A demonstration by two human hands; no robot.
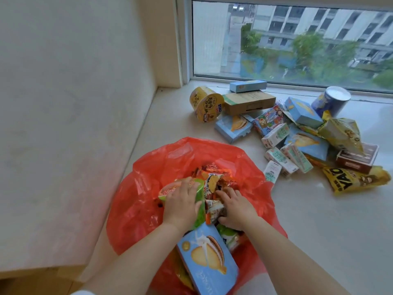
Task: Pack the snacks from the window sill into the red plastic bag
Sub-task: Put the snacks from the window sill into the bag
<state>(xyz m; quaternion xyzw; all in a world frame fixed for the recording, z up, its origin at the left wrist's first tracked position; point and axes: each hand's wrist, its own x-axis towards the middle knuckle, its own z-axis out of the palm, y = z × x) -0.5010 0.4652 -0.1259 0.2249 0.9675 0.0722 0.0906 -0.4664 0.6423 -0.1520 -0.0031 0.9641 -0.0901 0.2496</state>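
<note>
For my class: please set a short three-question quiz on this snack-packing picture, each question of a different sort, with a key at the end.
1. True or false: the red plastic bag already holds snacks.
2. Multiple choice: the left hand rests on
A. a green packet
B. a glass jar
C. a book
3. Fill the gap: the yellow noodle cup lies on its ____ on the window sill.

Key
1. True: a blue biscuit box and wrapped snacks lie inside it.
2. A; the right hand curls its fingers round small wrapped snacks beside it.
3. side
</note>
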